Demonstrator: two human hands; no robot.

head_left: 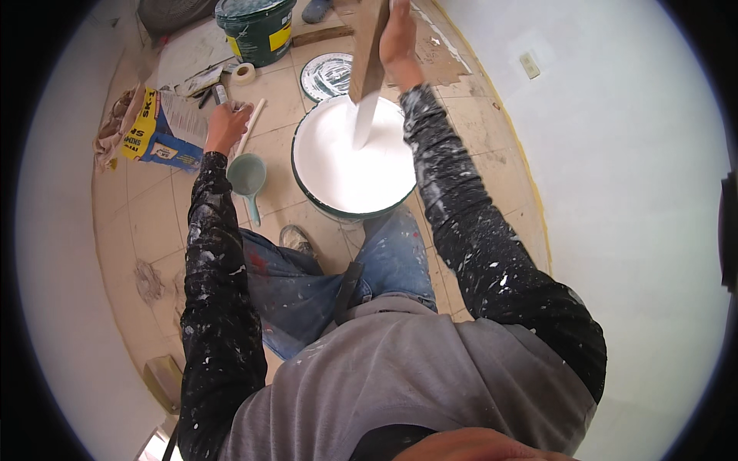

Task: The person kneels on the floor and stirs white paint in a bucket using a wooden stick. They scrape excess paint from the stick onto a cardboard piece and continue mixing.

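My right hand (pixel 400 48) is closed around the upper part of a wooden board (pixel 370 58). The board's white-coated lower end stands in white paint (pixel 346 165) that fills a dark-rimmed bucket (pixel 300 181) between my legs. On the left, my left hand (pixel 225 127) is low over the floor, its fingers curled; what they grip, if anything, is hidden. Just beyond it is a tool with a grey handle (pixel 221 94). A thin white stick (pixel 253 123) lies right beside its fingers, and a pale green dipper (pixel 247 175) rests below it.
An open blue and yellow bag (pixel 165 127) stands at the left. Farther back are a tape roll (pixel 243 74), a dark green bucket (pixel 257 38) and a paint-smeared lid (pixel 327 75). A wooden piece (pixel 323 34) lies behind the lid. A white wall (pixel 615 192) runs along the right.
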